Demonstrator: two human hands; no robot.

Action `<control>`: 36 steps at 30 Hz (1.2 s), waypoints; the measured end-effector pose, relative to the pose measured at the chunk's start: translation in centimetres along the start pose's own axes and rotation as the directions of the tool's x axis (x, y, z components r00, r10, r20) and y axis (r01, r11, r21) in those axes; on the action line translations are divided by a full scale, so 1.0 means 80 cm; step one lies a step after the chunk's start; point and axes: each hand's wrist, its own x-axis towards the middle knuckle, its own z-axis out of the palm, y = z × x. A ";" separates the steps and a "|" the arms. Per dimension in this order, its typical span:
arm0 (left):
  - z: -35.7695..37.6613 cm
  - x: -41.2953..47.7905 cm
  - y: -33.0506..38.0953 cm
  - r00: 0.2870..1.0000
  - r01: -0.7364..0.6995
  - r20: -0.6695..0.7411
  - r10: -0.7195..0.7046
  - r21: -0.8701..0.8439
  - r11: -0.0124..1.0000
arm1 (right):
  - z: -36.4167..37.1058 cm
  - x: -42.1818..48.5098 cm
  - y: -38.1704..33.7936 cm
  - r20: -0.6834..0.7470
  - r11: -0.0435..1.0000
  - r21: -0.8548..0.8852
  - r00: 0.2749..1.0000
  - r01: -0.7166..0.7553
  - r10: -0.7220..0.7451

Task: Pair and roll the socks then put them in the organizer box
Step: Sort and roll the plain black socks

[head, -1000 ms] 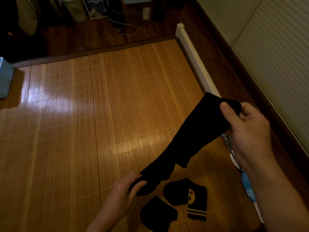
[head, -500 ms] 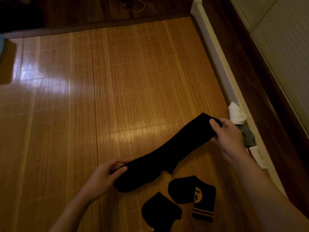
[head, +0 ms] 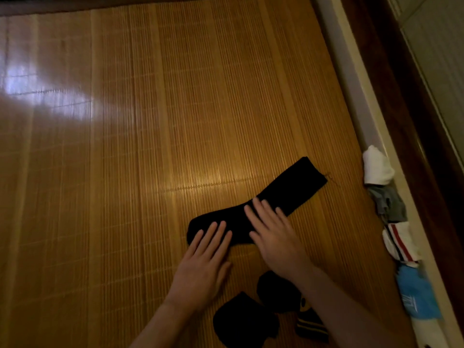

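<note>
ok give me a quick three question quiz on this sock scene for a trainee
1. True or false: the long black sock lies flat on the mat.
2. Which hand presses nearer the sock's toe end? A) left hand B) right hand
3. Fill in: the pile by the mat's right edge has a white sock, a grey one, a striped one and a ____ one.

Key:
1. True; both hands rest open on it, nothing gripped.
2. A; its fingertips rest on the rounded toe end, while the right hand lies on the middle.
3. Blue.
</note>
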 end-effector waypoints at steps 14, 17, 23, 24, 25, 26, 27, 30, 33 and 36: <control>-0.029 -0.014 -0.056 0.997 -0.064 -0.041 0.069 0.105 0.992 | -0.038 0.023 0.085 -0.184 0.982 0.005 0.965 -0.189 0.187; -0.029 0.020 -0.015 0.994 -0.099 -0.041 0.101 0.041 0.994 | -0.025 0.031 0.053 -0.070 0.999 -0.028 0.997 -0.025 0.023; -0.016 0.037 -0.021 0.993 -0.111 0.060 0.106 0.081 0.991 | -0.032 0.027 0.094 -0.022 0.984 0.075 0.986 -0.162 0.164; -0.013 0.033 -0.028 0.991 -0.125 0.065 0.120 0.077 0.989 | -0.042 0.025 0.105 -0.077 0.956 0.150 0.962 -0.250 0.264; -0.012 0.030 -0.033 0.988 -0.140 0.072 0.134 0.074 0.987 | -0.050 0.023 0.112 -0.135 0.931 0.197 0.932 -0.309 0.337; -0.011 0.028 -0.035 0.986 -0.153 0.076 0.148 0.077 0.985 | -0.056 0.023 0.113 -0.195 0.914 0.222 0.903 -0.340 0.383; -0.011 0.027 -0.035 0.984 -0.163 0.078 0.157 0.083 0.983 | -0.060 0.025 0.110 -0.253 0.900 0.249 0.873 -0.358 0.417; -0.014 0.021 -0.033 0.981 -0.185 0.083 0.176 0.111 0.977 | -0.072 0.040 0.098 -0.295 0.779 0.381 0.733 -0.498 0.613; -0.014 0.011 -0.031 0.978 -0.195 0.094 0.185 0.120 0.973 | -0.080 0.054 0.102 -0.124 0.651 0.364 0.658 -0.666 0.743; -0.014 0.003 -0.032 0.979 -0.190 0.095 0.180 0.107 0.976 | -0.080 0.063 0.110 0.004 0.612 0.403 0.670 -0.681 0.742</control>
